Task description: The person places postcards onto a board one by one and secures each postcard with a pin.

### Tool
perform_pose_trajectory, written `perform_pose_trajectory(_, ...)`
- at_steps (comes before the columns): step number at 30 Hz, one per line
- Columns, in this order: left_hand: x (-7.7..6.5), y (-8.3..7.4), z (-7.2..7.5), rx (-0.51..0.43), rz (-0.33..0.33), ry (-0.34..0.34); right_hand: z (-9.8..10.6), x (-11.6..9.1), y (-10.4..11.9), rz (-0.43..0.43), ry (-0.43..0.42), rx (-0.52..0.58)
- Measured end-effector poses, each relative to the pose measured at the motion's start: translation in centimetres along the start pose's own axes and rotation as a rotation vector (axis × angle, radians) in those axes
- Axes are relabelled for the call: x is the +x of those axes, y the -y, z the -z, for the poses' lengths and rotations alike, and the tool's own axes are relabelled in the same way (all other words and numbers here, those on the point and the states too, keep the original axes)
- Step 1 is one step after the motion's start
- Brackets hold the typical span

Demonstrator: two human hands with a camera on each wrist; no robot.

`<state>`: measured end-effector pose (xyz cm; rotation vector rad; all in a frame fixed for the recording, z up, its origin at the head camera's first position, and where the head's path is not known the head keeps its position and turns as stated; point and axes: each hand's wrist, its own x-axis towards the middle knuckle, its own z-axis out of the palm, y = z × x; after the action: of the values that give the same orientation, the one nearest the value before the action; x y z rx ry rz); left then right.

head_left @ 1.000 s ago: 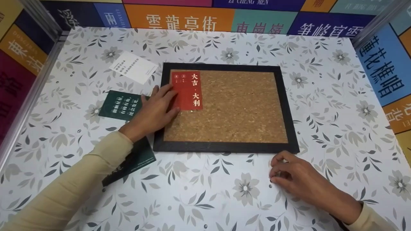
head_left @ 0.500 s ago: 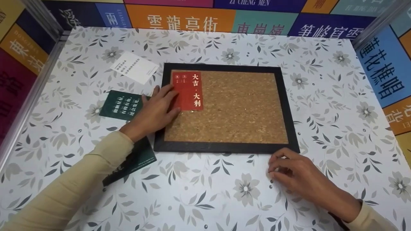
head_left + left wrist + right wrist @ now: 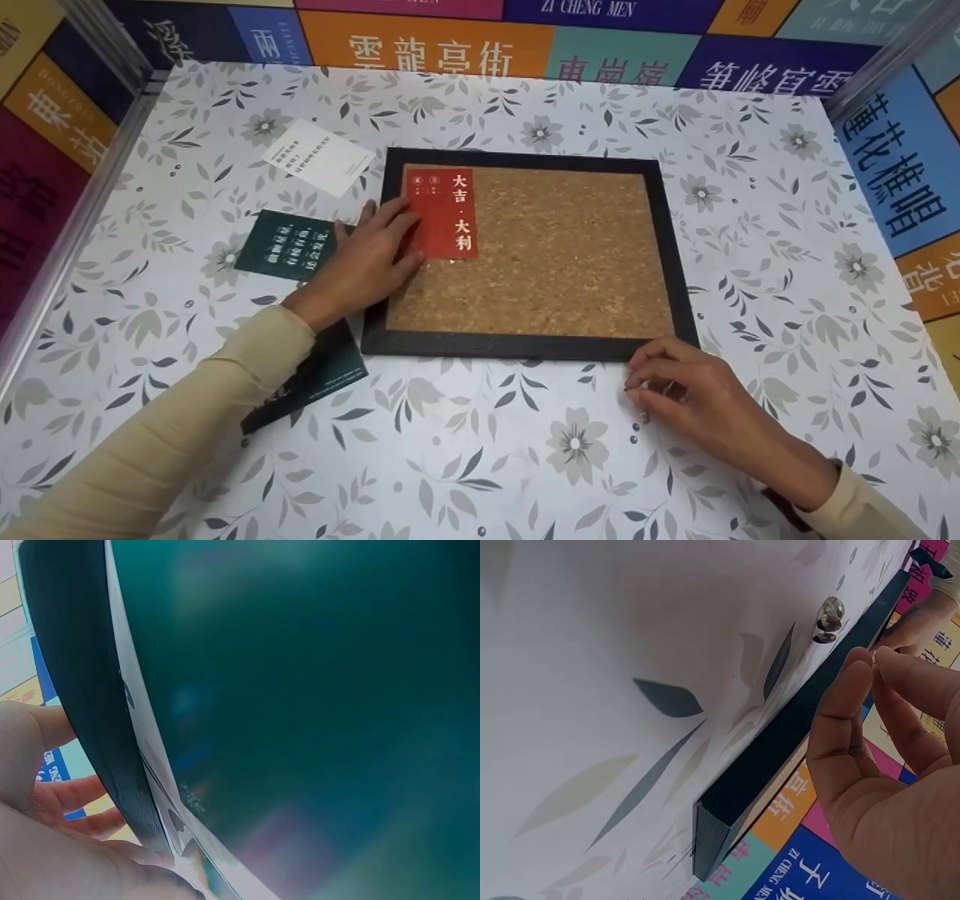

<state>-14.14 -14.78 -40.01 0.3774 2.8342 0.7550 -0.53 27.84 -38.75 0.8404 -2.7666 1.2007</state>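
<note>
Rested the left hand (image 3: 366, 259) across the left side of a black frame (image 3: 517, 347), with fingers loosely extended and tips on the left edge of a red card (image 3: 448, 214), gripping nothing. Had that card flat on the cork panel (image 3: 555, 262), in the corner toward the far left corner of the patterned surface (image 3: 495, 450). Held the right hand (image 3: 694, 390) by the frame's corner nearest the surface's near right corner, with fingers curled, and pinched a pale sliver (image 3: 874, 658), too small to identify, between thumb and forefinger. Had a white card (image 3: 321, 157) toward the surface's far left corner, with a green card (image 3: 289, 244) nearer the left edge, partly behind the left hand, and a darker green card (image 3: 340, 360) partly under the sleeve (image 3: 255, 352).
</note>
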Motion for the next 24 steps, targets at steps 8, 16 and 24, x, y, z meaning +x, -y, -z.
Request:
perform_pose_trajectory(8,0.0,0.1,0.0,0.004,0.002,0.001,0.1,0.4,0.1,-0.010,-0.016,-0.012)
perform_pose_trajectory(16,-0.1,0.0,0.0,0.001,-0.003,-0.001,0.4,1.0,-0.2,-0.025,-0.019,-0.001)
perform_pose_trajectory(24,-0.1,0.1,0.0,-0.001,-0.007,-0.003,0.6,1.8,-0.6,-0.080,-0.015,0.027)
